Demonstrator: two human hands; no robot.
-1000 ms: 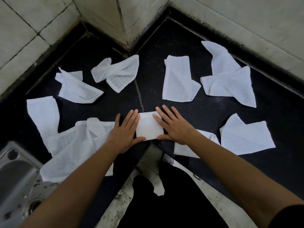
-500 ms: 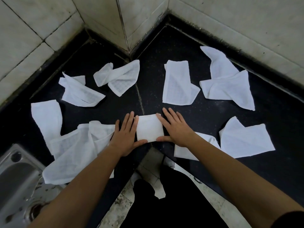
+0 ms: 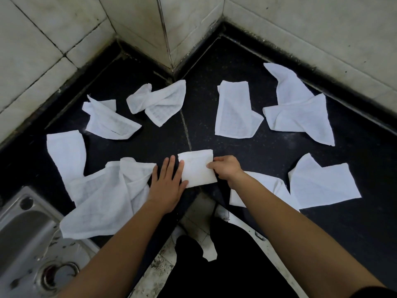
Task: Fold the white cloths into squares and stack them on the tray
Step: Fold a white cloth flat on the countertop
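The right hand [image 3: 225, 169] is pinching the folded cloth [image 3: 197, 168] (right edge). The left hand [image 3: 166, 186] is lying flat, seemingly touching it.

the folded cloth [image 3: 197, 168] is matt white woven fabric; the loose cloths [image 3: 234, 112] show a grid weave. the desk [image 3: 268, 160] is black speckled stone, smooth, faintly glossy. the sink [image 3: 23, 229] at its left edge is brushed steel. the wall tiles [image 3: 300, 29] are pale, smooth, grimy-jointed.

head-worn view, angled steeply down, close over countertop [image 3: 268, 168]
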